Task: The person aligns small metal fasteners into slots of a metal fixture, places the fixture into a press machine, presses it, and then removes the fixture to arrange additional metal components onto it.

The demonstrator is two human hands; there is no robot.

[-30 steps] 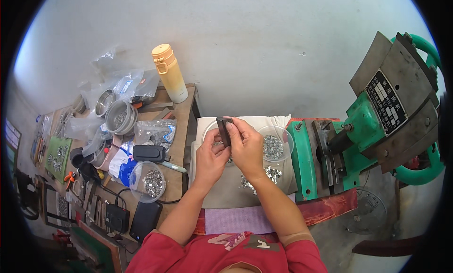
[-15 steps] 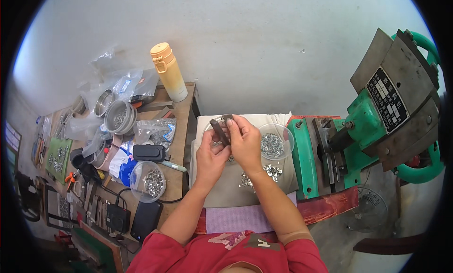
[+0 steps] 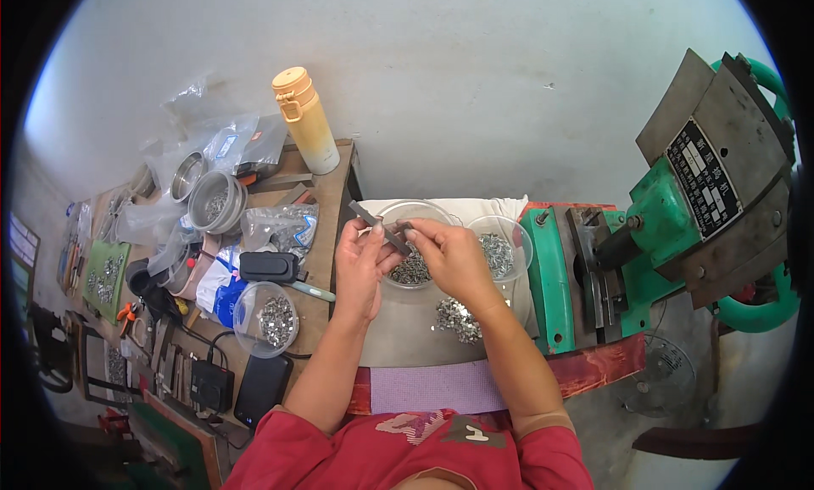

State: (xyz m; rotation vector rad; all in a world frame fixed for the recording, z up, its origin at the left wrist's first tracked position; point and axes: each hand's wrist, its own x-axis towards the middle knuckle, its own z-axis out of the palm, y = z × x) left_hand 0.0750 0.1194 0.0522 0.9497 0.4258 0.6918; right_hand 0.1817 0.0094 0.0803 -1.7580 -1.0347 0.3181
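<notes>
Dark metal strip [image 3: 378, 225] sat near the centre of the frame, slightly above the middle, slanting from upper left to lower right, and we held it with both hands over a clear plastic bowl [image 3: 413, 236] of small metal pieces. Our left hand [image 3: 360, 265] had its thumb and fingers closed on the strip from below, while our right hand [image 3: 451, 257] pinched its lower right end with curled fingers; whether that hand also held one of the small pieces we could not tell. A second clear bowl [image 3: 505, 246] with more metal pieces stood just right of the first, touching it or nearly so, and a loose heap of small metal pieces [image 3: 459, 316] lay on the grey work plate [image 3: 407, 337] below our right wrist. At the right of the frame stood a green press machine [image 3: 678, 227] with grey steel plates. Left of centre, on the wooden bench [image 3: 326, 214], we had a round clear tub of metal parts [image 3: 268, 319], a black case [image 3: 270, 267], clear plastic bags [image 3: 280, 227] and stacked steel bowls [image 3: 214, 202]. A cream bottle with an orange cap [image 3: 305, 121] stood upright at the upper left of centre, against the pale wall. A black phone [image 3: 263, 388] lay at the lower left.
</notes>
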